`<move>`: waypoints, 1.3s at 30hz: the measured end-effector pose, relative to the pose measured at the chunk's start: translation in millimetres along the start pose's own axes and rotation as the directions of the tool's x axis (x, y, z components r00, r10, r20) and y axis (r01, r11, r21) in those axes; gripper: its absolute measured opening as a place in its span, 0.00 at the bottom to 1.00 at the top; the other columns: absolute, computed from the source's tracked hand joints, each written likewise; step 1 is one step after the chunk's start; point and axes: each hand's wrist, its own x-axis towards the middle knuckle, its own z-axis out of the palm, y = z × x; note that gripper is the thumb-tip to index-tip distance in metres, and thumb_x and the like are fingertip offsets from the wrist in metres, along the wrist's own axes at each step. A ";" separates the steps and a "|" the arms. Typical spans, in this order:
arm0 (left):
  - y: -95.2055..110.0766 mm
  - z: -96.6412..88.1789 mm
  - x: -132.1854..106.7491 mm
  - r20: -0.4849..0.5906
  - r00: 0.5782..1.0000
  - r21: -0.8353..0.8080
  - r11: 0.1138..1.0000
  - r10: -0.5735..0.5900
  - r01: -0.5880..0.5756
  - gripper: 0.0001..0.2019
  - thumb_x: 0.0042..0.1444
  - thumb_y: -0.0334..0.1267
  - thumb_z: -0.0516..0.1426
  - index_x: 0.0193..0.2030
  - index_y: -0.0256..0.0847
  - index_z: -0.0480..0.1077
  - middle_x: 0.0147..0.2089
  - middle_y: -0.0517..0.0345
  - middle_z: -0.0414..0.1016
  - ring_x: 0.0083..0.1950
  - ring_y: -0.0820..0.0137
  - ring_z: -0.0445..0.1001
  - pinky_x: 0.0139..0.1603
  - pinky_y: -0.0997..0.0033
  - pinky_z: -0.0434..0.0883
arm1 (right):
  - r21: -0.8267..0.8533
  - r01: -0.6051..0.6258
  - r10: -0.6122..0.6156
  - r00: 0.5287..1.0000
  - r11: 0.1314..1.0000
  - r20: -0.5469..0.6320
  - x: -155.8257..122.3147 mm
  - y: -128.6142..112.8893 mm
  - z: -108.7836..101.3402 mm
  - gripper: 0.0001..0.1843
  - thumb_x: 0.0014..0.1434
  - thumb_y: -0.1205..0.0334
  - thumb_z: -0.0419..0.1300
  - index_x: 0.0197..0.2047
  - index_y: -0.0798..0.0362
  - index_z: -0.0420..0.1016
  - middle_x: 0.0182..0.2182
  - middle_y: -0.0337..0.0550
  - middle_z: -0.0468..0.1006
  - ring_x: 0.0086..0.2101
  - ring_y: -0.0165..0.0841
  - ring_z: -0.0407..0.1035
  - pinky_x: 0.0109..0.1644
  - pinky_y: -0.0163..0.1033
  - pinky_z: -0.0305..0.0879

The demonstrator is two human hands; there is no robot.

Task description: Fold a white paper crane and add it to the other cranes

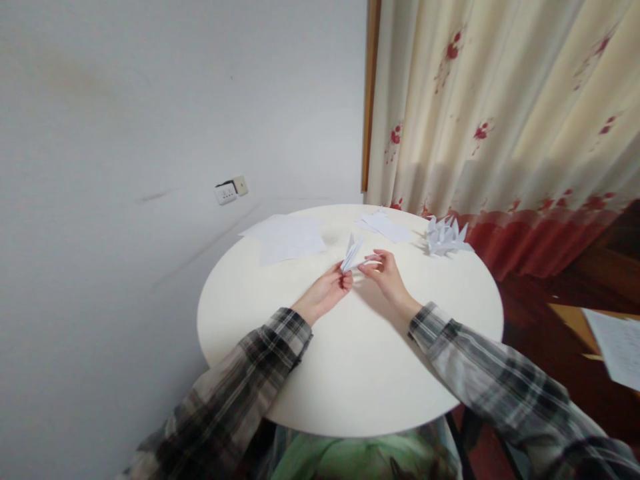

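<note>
Above tabletop centre: folded paper piece, pinched between left hand and right hand, both grips closed on it. Risk: uneven pull could tear or skew creases.

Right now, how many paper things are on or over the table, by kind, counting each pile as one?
sheet piles: 2
heap of folded figures: 1 (figures inside too tangled to count)
folded piece, pinched between left hand and right hand: 1
Total: 4
</note>
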 end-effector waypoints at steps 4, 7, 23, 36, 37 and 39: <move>-0.5 1.9 -3.7 0.073 0.994 -0.001 0.996 -0.087 0.087 0.10 0.57 0.22 0.47 0.37 0.33 0.68 0.26 0.60 0.62 0.23 0.81 0.61 0.25 0.83 0.61 | 0.066 -0.096 0.085 0.985 0.993 0.150 0.5 -4.1 1.4 0.31 0.36 0.54 0.68 0.44 0.51 0.63 0.38 0.42 0.73 0.35 0.31 0.69 0.42 0.40 0.65; -3.3 1.6 -4.0 0.091 0.980 0.059 0.984 -0.174 0.169 0.08 0.58 0.26 0.49 0.36 0.32 0.70 0.26 0.58 0.65 0.24 0.79 0.64 0.26 0.81 0.63 | 0.055 -0.132 0.112 0.955 0.990 0.276 -0.4 -8.9 0.9 0.19 0.41 0.52 0.66 0.34 0.53 0.70 0.30 0.40 0.75 0.31 0.30 0.69 0.41 0.39 0.64; -10.5 -2.4 0.8 0.023 0.999 0.536 0.844 -0.045 0.026 0.18 0.46 0.50 0.62 0.31 0.34 0.71 0.29 0.48 0.78 0.26 0.69 0.75 0.26 0.75 0.66 | -0.178 0.080 -0.079 0.997 0.981 0.013 3.7 -8.8 -2.6 0.12 0.43 0.54 0.65 0.26 0.53 0.70 0.23 0.38 0.72 0.25 0.30 0.64 0.30 0.36 0.59; -4.2 -3.8 4.5 -0.026 0.995 0.474 0.878 0.093 -0.069 0.23 0.50 0.57 0.56 0.30 0.33 0.67 0.23 0.50 0.75 0.20 0.72 0.71 0.20 0.77 0.61 | -0.143 0.098 -0.065 0.973 0.985 0.221 0.8 -7.9 -0.2 0.14 0.47 0.51 0.62 0.26 0.53 0.69 0.25 0.37 0.70 0.29 0.29 0.64 0.37 0.37 0.61; -4.5 -3.6 4.8 -0.020 0.995 0.485 0.872 0.093 -0.072 0.23 0.50 0.57 0.56 0.29 0.33 0.67 0.22 0.50 0.75 0.20 0.73 0.71 0.20 0.77 0.61 | -0.146 0.094 -0.060 0.973 0.985 0.222 0.6 -8.1 -0.2 0.14 0.47 0.51 0.62 0.26 0.53 0.69 0.24 0.36 0.70 0.28 0.29 0.64 0.36 0.37 0.61; -5.0 -3.1 5.2 -0.009 0.995 0.501 0.862 0.098 -0.080 0.23 0.49 0.58 0.56 0.29 0.34 0.67 0.21 0.51 0.74 0.19 0.73 0.70 0.19 0.77 0.60 | -0.152 0.085 -0.051 0.975 0.985 0.217 0.3 -8.1 -0.5 0.13 0.47 0.52 0.62 0.26 0.53 0.69 0.23 0.36 0.69 0.27 0.29 0.64 0.35 0.37 0.61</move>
